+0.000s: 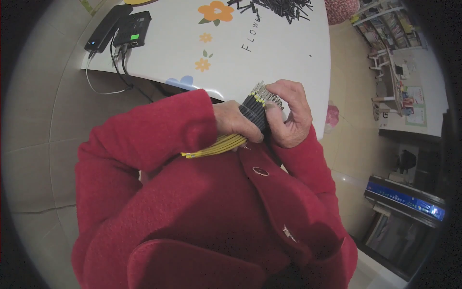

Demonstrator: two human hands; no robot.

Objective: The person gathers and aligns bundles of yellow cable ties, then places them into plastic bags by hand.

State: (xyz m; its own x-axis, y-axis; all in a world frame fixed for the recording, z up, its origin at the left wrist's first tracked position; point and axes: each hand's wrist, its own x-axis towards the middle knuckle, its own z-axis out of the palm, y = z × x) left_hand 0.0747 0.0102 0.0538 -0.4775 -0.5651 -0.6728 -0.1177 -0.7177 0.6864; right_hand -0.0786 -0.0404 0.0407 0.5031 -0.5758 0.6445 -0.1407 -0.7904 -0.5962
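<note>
In front of my chest is a bundle of yellow wires [219, 146] with black sleeves [251, 111] and bare silvery metal tips [260, 89]. Small yellow-green bands show just below the tips. My left hand [237, 121] is closed round the sleeved part, its thumb across the front, while the loose yellow ends stick out below it toward the left. At the metal ends, my right hand [292, 115] is curled, thumb and bent fingers on either side of the tips and touching them. Its palm side and some fingertips are partly hidden.
A white table [284, 62] with flower decals lies ahead. On it is a pile of short black tubes [288, 7] at the far edge. Two black devices [132, 30] with cables [120, 67] sit at the left. Shelves [387, 26] stand to the right.
</note>
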